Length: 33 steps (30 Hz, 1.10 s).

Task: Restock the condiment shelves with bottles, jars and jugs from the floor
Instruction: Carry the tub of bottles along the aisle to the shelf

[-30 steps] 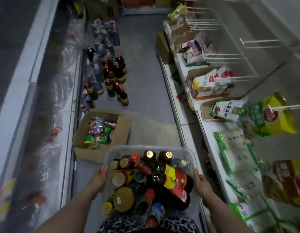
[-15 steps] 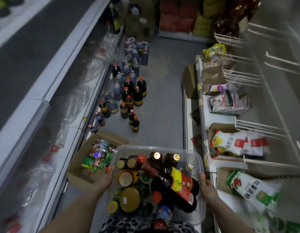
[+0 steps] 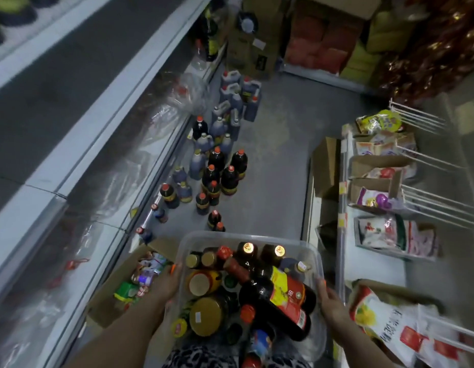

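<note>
Hands: left hand [image 3: 166, 284] and right hand [image 3: 331, 301] clasp the tub [image 3: 319, 261] by opposite sides, balancing its load.
Beyond tub: bottles [image 3: 229, 179] await shelving.

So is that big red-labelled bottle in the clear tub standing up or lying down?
Lying down. The red-labelled bottle rests slanted on top of the other jars in the tub, its label facing up.
</note>
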### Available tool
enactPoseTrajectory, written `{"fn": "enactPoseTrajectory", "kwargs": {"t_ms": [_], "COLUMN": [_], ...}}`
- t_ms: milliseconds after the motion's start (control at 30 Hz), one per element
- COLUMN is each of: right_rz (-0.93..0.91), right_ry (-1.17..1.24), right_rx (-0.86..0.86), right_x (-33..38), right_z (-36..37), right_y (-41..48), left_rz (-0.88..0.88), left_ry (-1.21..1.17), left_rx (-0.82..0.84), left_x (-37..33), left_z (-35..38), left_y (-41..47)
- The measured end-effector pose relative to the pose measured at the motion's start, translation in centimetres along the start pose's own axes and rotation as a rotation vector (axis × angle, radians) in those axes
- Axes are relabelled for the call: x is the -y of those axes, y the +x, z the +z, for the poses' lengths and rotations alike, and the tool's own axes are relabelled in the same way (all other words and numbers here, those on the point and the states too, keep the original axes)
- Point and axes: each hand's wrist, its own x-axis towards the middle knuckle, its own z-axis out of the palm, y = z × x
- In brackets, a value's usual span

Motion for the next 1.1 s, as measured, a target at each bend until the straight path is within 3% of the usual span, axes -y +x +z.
{"fn": "enactPoseTrajectory", "kwargs": {"t_ms": [467,833,1100], "right_rz": [-0.191,-0.325,-0.33], "right_ry": [-0.218,-0.436,-0.462], "right_rx": [0.262,0.392,0.414], "right_x": [22.2,29.2,28.4], "right_z": [1.3,6.0,9.4], "right_y": [12.8,13.2,9.9], "left_rz": [-0.201,-0.373,-0.434], "left_ry": [-0.319,-0.58,-0.635], "left_rx": [-0.289,-0.398,-0.445], "left_x": [-8.0,-5.2,-0.8], "left_z": [-0.6,0.0,-1.7], "left_y": [2.8,1.3,0.4]}}
